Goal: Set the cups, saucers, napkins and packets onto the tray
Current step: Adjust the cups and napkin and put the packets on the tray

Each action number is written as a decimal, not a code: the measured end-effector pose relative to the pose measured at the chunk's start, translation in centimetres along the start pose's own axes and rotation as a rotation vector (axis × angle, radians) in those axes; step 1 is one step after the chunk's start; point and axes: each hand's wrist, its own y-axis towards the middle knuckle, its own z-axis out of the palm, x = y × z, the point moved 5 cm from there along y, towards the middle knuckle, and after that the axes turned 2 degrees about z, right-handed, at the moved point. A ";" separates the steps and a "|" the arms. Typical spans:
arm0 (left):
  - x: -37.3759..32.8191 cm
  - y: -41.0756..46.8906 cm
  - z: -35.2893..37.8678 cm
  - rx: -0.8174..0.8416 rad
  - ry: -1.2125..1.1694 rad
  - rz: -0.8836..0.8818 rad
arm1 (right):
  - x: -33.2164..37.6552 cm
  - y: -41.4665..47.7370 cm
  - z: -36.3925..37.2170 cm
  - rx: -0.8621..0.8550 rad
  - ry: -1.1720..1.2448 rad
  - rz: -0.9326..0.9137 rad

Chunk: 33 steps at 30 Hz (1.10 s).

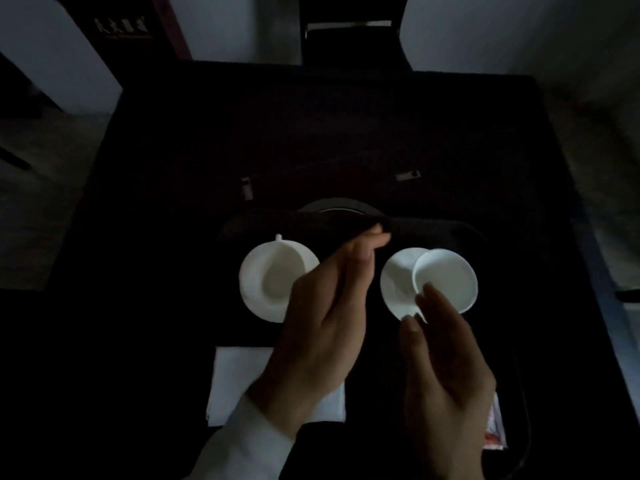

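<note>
The scene is very dark. A black tray (467, 232) lies on the dark table. On its left part a white cup (277, 275) stands on a white saucer (252, 299). My left hand (332, 306) reaches over the tray between the two saucers with its fingers straight and together, holding nothing. On the right, a second white cup (448, 277) is tilted over a second saucer (394, 282); my right hand (443, 368) pinches its near rim between thumb and fingers. A white napkin (235, 382) lies near the front left. Red-and-white packets (497, 434) peek out beside my right wrist.
A dark round plate (343, 206) sits just beyond the tray's far rim. Two small metallic pieces (246, 188) (408, 175) lie farther back on the table. A dark chair (346, 32) stands at the far side.
</note>
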 end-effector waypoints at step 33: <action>4.1 11.3 9.2 0.348 0.232 -0.178 | -3.3 -1.7 -3.4 0.131 0.061 0.143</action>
